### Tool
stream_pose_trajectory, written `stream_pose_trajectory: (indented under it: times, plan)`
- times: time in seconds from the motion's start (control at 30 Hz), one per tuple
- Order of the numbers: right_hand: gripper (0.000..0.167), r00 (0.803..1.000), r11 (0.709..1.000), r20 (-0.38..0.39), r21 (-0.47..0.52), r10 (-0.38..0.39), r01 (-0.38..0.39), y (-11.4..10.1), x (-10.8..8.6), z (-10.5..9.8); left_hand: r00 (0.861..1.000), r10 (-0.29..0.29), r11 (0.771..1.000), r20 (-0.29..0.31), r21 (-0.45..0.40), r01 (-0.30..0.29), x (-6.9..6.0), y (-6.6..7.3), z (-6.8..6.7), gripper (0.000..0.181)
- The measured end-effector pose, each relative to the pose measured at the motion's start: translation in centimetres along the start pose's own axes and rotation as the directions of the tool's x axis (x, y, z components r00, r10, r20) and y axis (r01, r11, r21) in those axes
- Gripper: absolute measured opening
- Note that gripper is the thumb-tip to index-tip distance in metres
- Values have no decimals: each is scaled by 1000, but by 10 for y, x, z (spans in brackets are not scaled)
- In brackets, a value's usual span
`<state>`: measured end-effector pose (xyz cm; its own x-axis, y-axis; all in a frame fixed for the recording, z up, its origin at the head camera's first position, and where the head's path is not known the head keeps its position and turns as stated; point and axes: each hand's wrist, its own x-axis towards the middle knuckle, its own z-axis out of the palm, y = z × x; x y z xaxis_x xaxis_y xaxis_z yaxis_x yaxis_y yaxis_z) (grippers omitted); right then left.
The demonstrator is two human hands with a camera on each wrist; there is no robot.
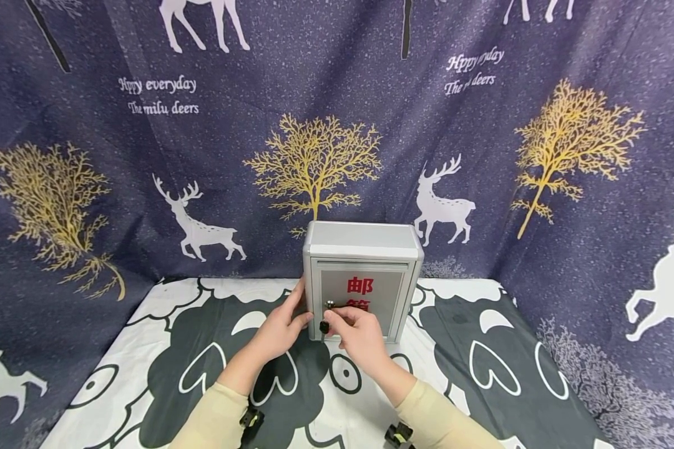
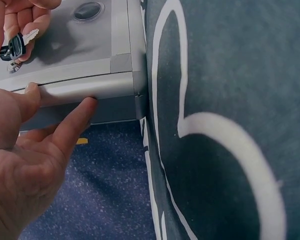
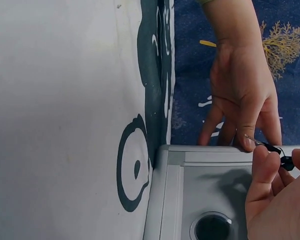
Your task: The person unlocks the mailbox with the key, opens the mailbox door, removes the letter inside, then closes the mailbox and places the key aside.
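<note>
A silver-grey metal mailbox (image 1: 365, 242) with red characters on its door stands upright on the cloth. My left hand (image 1: 279, 327) is at its left side. In the left wrist view, that thumb touches the front edge and the extended fingers rest along the side wall. My right hand (image 1: 364, 337) is in front of the door, its thumb and fingers pinching a black-headed key (image 1: 324, 326) just below the round lock (image 1: 329, 304). A silver key blade (image 2: 31, 35) sticks out from the black heads. Whether another key sits inside the lock I cannot tell.
Under the box lies a white and dark-grey patterned cloth (image 1: 365, 415). Behind it hangs a dark blue curtain (image 1: 337, 81) printed with deer and yellow trees. A round dark window (image 2: 87, 11) is set low in the mailbox door.
</note>
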<state>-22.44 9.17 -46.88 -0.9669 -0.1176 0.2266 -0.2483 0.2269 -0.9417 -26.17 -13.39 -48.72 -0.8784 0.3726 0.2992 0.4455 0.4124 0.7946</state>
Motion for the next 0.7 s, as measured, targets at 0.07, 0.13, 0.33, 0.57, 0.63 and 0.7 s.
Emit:
stream_pose_trajectory:
  times: [0.07, 0.13, 0.33, 0.57, 0.63, 0.7]
  plan:
    - [31, 1000, 1000, 3, 8, 2, -2, 0, 0, -1, 1000, -3, 1000, 3, -2, 3, 0, -1, 0, 89]
    - [31, 1000, 1000, 9, 8, 3, -3, 0, -1, -2, 1000, -6, 1000, 5, -6, 6, 0, -1, -1, 88]
    - [28, 999, 1000, 41, -13, 8, -8, 0, -4, -5, 1000, -13, 1000, 12, -27, 13, 0, 0, -2, 88]
    - [28, 995, 1000, 104, -6, -5, 6, 1, -11, -14, 1000, -5, 1000, 4, -25, 5, -1, 0, -2, 87]
    - [29, 992, 1000, 122, 6, -5, 4, 2, -14, -16, 1000, -2, 1000, 1, -26, 2, -1, -1, -1, 87]
    - [28, 990, 1000, 143, 13, 4, -6, 2, -16, -20, 1000, 0, 1000, -3, -26, 0, -1, -1, 0, 87]
